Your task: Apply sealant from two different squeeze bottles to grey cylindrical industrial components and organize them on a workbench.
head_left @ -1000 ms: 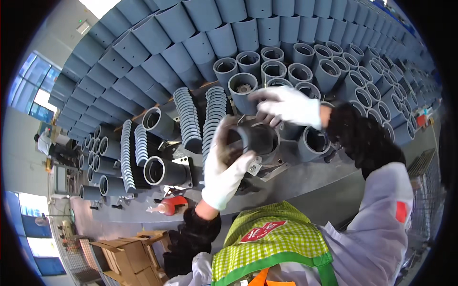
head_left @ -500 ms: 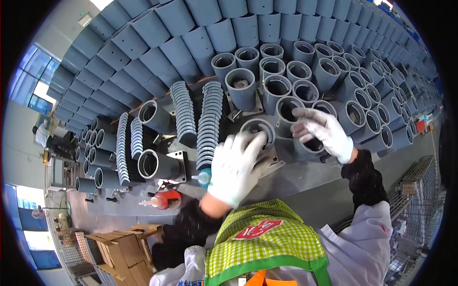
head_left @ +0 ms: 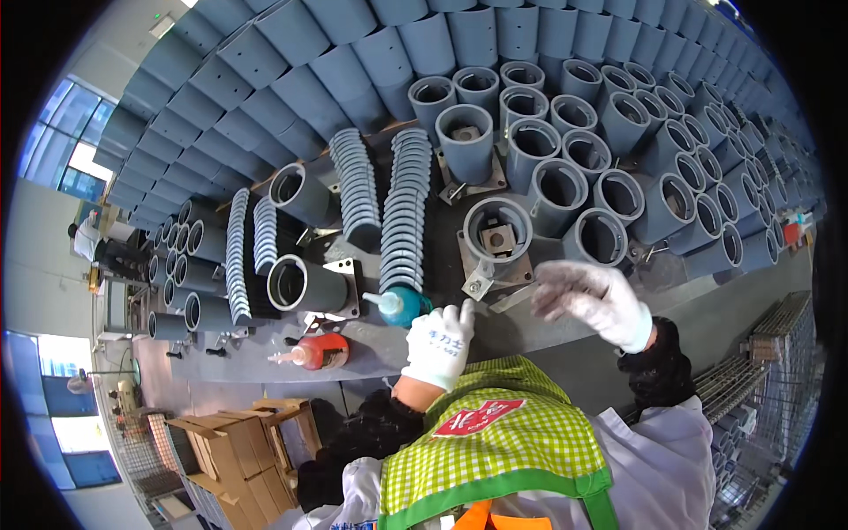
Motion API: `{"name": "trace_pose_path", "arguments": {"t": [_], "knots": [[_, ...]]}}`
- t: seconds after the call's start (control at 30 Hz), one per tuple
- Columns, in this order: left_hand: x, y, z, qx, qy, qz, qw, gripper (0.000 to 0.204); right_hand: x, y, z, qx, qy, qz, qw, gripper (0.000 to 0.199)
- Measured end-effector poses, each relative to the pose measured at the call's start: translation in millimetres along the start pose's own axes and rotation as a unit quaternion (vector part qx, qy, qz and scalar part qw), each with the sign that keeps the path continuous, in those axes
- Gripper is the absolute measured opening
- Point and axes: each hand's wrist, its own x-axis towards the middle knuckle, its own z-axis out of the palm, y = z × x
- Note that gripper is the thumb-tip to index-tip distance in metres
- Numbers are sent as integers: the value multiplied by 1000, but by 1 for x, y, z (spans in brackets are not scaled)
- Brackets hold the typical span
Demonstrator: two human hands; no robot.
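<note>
Head view: the left hand (head_left: 439, 343), gloved and loosely curled with an empty grip, touches the teal bottle (head_left: 402, 305) at its ten o'clock. The right hand (head_left: 590, 296), spread and empty, hovers at four o'clock of the grey pipe sleeve (head_left: 498, 231) standing on the bench (head_left: 548, 331).

Both hands gloved: L (head_left: 439, 344) curled, R (head_left: 590, 296) open, raised.

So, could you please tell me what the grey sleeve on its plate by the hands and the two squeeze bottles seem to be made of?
Grey sleeve: probably moulded plastic, matte, uniform grey with a thick wall; its base plate looks like bare metal, pale and dull. Teal bottle and red bottle: likely soft plastic, slightly glossy, with tapered nozzles.
</note>
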Motion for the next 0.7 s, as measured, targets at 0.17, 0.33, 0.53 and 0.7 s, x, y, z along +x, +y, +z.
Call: {"name": "trace_pose_path", "arguments": {"t": [0.17,0.33,0.53,0.7], "knots": [[-47,-7,-1,-93,56,33,994,33,9,44,40,161,-101,99,977,48],[-108,-33,-11,-213,85,-76,970,17,57,112,101,495,-30,352,794,60],[-146,-47,-8,-290,87,-210,930,24,115,156,160,781,65,185,594,70],[-145,-59,17,-412,140,-269,859,26,105,162,167,756,59,173,628,44]]}}
